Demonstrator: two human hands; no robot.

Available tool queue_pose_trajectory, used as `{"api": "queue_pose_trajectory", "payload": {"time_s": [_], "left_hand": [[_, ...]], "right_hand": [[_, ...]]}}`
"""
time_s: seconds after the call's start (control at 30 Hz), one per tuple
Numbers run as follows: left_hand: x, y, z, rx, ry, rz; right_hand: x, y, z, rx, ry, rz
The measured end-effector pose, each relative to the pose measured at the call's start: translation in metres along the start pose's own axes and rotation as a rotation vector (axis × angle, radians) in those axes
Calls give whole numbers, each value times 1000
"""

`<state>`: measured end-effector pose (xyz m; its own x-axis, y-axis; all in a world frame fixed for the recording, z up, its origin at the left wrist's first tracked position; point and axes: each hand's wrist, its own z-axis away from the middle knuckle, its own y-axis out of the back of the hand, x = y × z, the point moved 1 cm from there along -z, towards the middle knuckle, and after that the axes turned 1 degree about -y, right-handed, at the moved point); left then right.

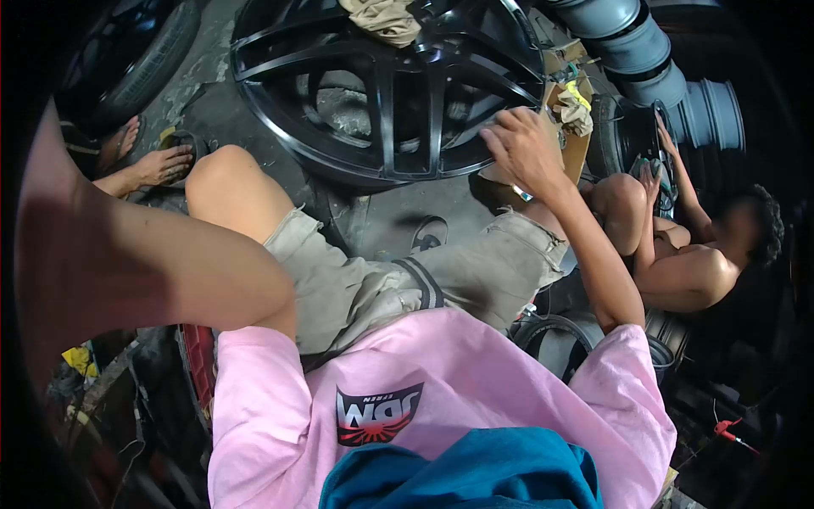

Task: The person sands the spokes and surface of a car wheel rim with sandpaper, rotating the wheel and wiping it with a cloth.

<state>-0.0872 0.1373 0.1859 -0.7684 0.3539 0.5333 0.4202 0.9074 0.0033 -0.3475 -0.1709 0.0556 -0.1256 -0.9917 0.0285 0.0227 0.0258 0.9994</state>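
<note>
A large black spoked wheel rim (409, 119) lies before my knees. At its right edge is my right hand (523, 153), fingers curled over or just above the rim; whether they hold anything is hidden. A crumpled tan cloth (383, 20) rests on the rim near its hub. My left arm (170, 263) is raised close to the camera and bends up toward the left edge of view. The left hand itself is out of the frame.
At the right, a crouching person (687, 263) has both hands on another dark wheel (657, 153). Grey rims (649, 51) are stacked behind. A cardboard box (577, 153) stands beside my right hand. A tire (144, 76) is at the upper left.
</note>
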Motion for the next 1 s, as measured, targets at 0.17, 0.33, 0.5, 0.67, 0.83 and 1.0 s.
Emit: {"api": "queue_pose_trajectory", "payload": {"time_s": [0.17,0.33,0.5,0.67,0.83,1.0], "left_hand": [[-1,1,-2,-7,2,19],[-3,-9,-4,-14,0,22],[-4,-6,-11,-20,-14,22],[-7,-8,-12,-48,-19,32],[-13,-6,-22,-76,-32,27],[-14,-6,-28,-116,-52,41]], "right_hand": [[-71,-2,-5,-66,-22,-259],[-93,11,9,60,6,-131],[-71,-12,-17,-167,-32,-149],[-114,14,9,24,-75,-51],[-127,-14,7,28,-236,71],[-156,-8,29,166,-309,9]]}}
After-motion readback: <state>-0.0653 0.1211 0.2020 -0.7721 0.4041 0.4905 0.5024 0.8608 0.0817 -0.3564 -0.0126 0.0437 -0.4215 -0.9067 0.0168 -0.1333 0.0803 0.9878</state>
